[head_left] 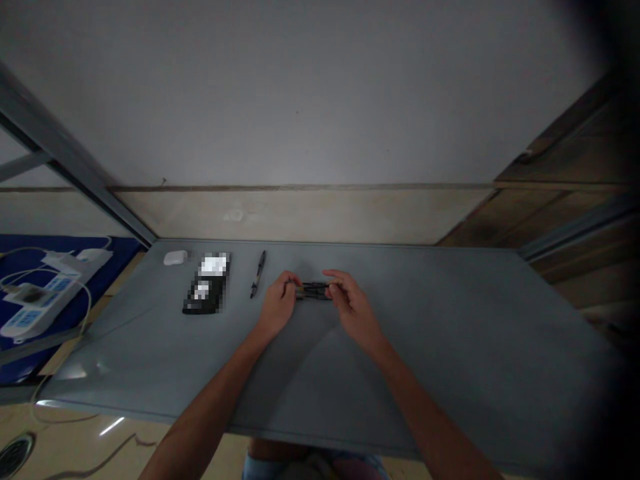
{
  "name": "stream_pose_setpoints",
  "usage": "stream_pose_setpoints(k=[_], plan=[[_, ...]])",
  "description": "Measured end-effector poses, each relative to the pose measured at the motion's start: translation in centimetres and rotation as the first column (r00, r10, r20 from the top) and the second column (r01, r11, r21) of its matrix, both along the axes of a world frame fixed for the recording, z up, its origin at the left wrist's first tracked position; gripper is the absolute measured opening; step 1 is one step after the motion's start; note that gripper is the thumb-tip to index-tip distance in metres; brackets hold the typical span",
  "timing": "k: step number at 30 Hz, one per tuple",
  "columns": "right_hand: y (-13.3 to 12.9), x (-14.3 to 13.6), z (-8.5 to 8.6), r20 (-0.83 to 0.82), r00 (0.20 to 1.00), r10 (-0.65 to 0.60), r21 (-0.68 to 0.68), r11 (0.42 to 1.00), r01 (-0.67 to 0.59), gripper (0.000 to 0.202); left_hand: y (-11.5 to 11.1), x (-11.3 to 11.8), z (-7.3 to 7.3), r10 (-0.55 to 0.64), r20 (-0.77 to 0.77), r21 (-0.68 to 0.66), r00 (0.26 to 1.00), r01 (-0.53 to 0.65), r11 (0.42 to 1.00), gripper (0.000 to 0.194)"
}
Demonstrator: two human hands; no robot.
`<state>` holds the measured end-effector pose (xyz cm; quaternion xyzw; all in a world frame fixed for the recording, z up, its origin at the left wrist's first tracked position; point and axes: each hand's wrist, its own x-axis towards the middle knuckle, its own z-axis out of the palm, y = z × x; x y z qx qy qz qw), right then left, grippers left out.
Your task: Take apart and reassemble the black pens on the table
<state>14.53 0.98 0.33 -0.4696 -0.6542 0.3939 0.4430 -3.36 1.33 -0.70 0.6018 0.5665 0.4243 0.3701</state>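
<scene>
Several dark pens (315, 291) lie side by side in a small bundle between my two hands, above or on the grey tabletop (450, 347). My left hand (280, 301) is closed on the bundle's left end, fingers curled round it. At the other end, my right hand (350, 303) pinches the pens between thumb and fingers, with its index finger stretched out above them. The pens' tips are partly hidden by my fingers. A single black pen (258, 275) lies apart on the table, left of my left hand.
Farther left are a partly pixelated black flat object (206, 285) and a small white case (175, 257). A white power strip (55, 293) with plugs and cables sits on a blue surface beyond the table's left edge. A wall (310, 213) runs behind the table.
</scene>
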Motion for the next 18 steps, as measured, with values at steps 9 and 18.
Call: stream_pose_setpoints(k=[9, 18], plan=[[-0.5, 0.1, 1.0, -0.008, 1.000, -0.014, -0.131, 0.991, 0.012, 0.038, -0.3, 0.0, 0.5, 0.003, -0.202, 0.068, 0.979, 0.011, 0.998, 0.022], [-0.3, 0.2, 0.3, -0.038, 0.998, 0.053, -0.073, 0.996, -0.055, 0.037, -1.2, 0.7, 0.6, -0.116, -0.579, 0.075, 0.807, 0.194, 0.978, 0.027]])
